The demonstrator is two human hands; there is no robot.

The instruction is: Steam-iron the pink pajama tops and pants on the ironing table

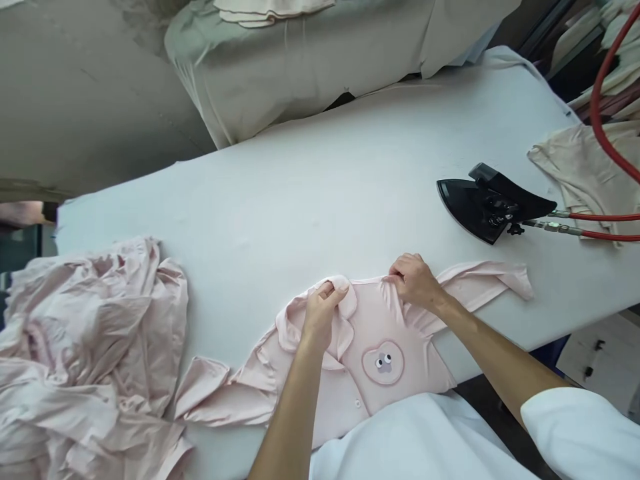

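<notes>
A pink long-sleeved shirt (325,393) with a collar, a button and a round face patch lies spread at the near edge of the table. My left hand (323,310) grips it at the collar, thumb on top of the cloth. Further right, my right hand (413,280) pinches the shoulder seam, where the fabric gathers in folds. Both sleeves stretch outward, one to the left and one to the right beneath my right forearm. A black iron (495,200) rests on the table beyond my right hand, its tip pointing left.
A heap of crumpled pink garments (100,333) covers the left end of the white table (300,193). Cream cloth (595,167) lies at the far right, near red hoses (605,237) joined to the iron. A cloth-covered surface (310,67) stands behind the table.
</notes>
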